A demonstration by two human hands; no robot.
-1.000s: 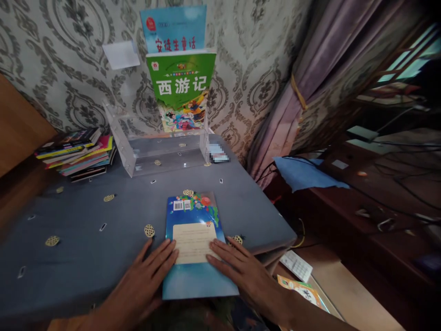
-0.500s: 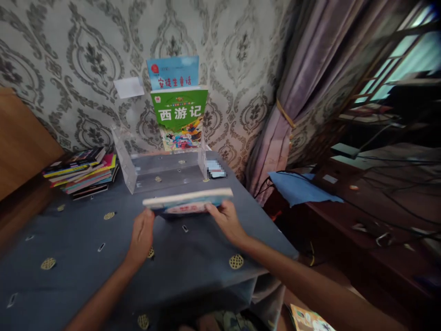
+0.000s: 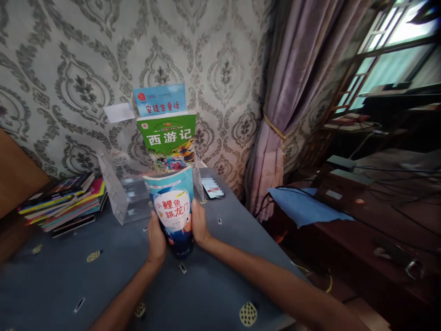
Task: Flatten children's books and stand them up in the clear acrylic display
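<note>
Between my two hands a blue children's book (image 3: 174,211) stands upright, its cover bowed and facing me. My left hand (image 3: 156,239) grips its left edge, and my right hand (image 3: 200,223) closes on its right edge. Just behind it is a clear acrylic book rack (image 3: 115,193). In the rack's right part stands a green book (image 3: 168,138), with a light blue book (image 3: 160,99) higher behind it. The lower part of the green book is hidden by the held one.
A pile of books (image 3: 65,200) lies left of the rack. A phone-like flat object (image 3: 212,187) rests at its right. Patterned wallpaper rises behind the cloth-covered table (image 3: 113,285). A tied curtain (image 3: 272,151) hangs right, by a brown desk with a blue cloth (image 3: 306,207) and cables.
The held book has turned from lying nearly edge-on and wide to upright, cover towards me. My hands have come closer together around it. The view has tilted upward.
</note>
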